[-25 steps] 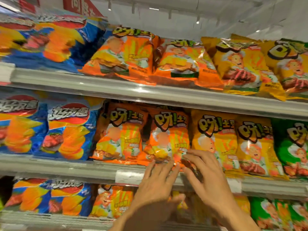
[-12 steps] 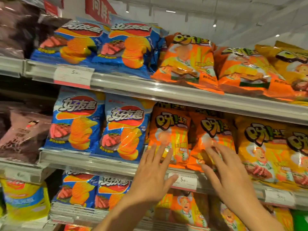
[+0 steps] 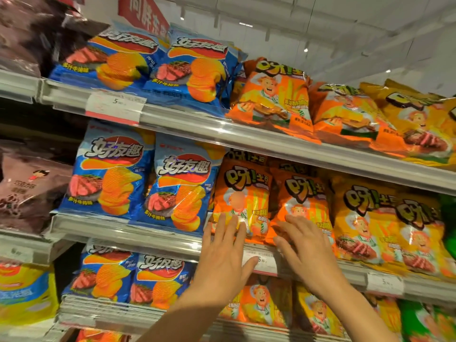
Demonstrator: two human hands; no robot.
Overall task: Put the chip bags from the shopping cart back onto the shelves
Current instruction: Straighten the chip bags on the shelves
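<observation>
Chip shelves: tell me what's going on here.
A person is restocking snack shelves with bare hands. The left hand lies with straight fingers against an upright orange foil chip bag on the middle metal shelf, and the right hand rests on the neighbouring orange foil bag. Both bags stand in their row beside the blue chip bags; neither hand grips anything.

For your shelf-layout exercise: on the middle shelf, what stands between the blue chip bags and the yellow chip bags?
In the head view, two orange chip bags stand between them, side by side.
</observation>
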